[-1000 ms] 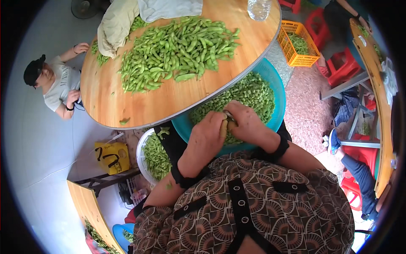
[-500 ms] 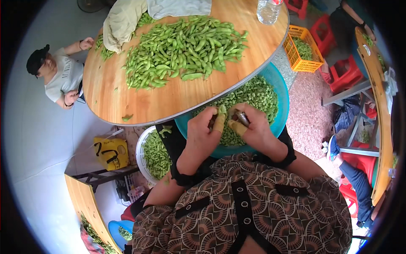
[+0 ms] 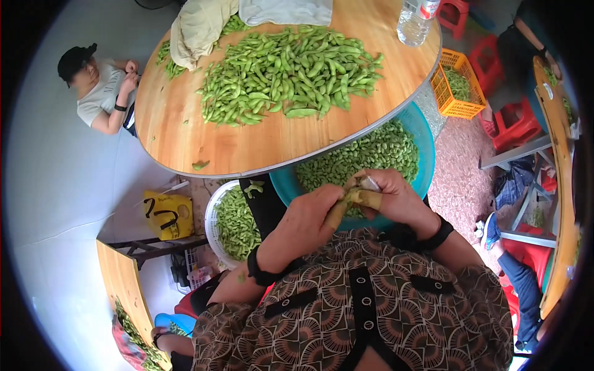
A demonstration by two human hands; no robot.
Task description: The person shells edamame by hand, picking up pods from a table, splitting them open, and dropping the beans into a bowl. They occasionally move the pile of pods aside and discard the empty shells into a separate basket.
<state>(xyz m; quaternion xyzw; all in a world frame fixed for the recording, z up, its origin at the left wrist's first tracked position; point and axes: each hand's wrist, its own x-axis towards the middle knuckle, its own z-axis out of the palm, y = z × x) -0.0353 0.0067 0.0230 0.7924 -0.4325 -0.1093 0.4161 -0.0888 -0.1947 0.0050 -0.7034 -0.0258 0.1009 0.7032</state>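
Observation:
My left hand (image 3: 306, 216) and my right hand (image 3: 399, 196) meet over a turquoise basin (image 3: 427, 154) of trimmed green soybean pods (image 3: 387, 151). Pale yellow wrappings cover both thumbs. The left fingers are pinched on a green soybean pod, largely covered by the fingers. In the right hand is a small shiny metal tool (image 3: 370, 183), mostly hidden, so its exact kind cannot be made out. A broad heap of pods (image 3: 291, 74) lies on the round wooden table (image 3: 247, 148) just ahead.
A white basket (image 3: 211, 219) of pods stands at my left, near a yellow bag (image 3: 168, 215). On the table are cloths (image 3: 201, 31) and a water bottle (image 3: 416, 25). An orange crate (image 3: 458, 111) and red stools (image 3: 520, 127) stand right; another person (image 3: 102, 93) is at left.
My hands have come together and nearer my body, the right one bringing the metal tool to the left fingers. The view has shifted slightly. The person at left has drawn both hands together.

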